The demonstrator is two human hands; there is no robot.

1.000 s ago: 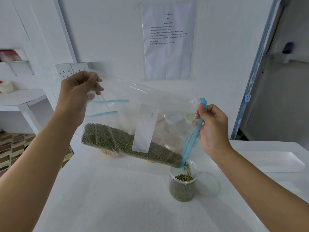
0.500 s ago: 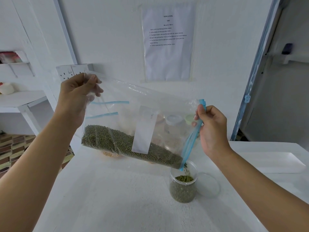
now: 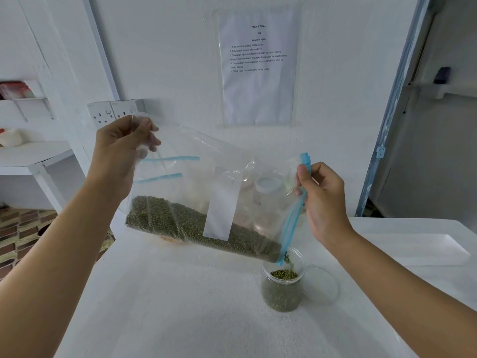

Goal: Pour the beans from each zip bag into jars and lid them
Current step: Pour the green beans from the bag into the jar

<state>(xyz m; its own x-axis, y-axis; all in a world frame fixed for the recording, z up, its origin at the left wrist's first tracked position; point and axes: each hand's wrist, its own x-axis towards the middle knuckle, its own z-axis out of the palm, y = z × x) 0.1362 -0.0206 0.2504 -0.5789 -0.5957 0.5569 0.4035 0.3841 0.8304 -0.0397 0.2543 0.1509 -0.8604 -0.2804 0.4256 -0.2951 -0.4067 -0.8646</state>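
A clear plastic zip bag point(image 3: 196, 187) pours small green beans point(image 3: 167, 218) into a small clear round jar point(image 3: 282, 290).
The left hand point(image 3: 121, 156) pinches the bag's raised corner and the right hand point(image 3: 322, 197) pinches its blue zipper strip. The bag hangs tilted over the white tabletop point(image 3: 180, 301), its low corner just above the jar — a clear round lid point(image 3: 326, 282) lies beside it.

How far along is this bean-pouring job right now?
Done: the bag is unzipped and the jar is already well over half full. In hand: the left hand lifts the bag's closed end, the right hand pinches the blue zip, and beans trickle from the low corner into the jar. Left: many beans sit in the bag, and the clear lid lies beside the jar, not yet on.
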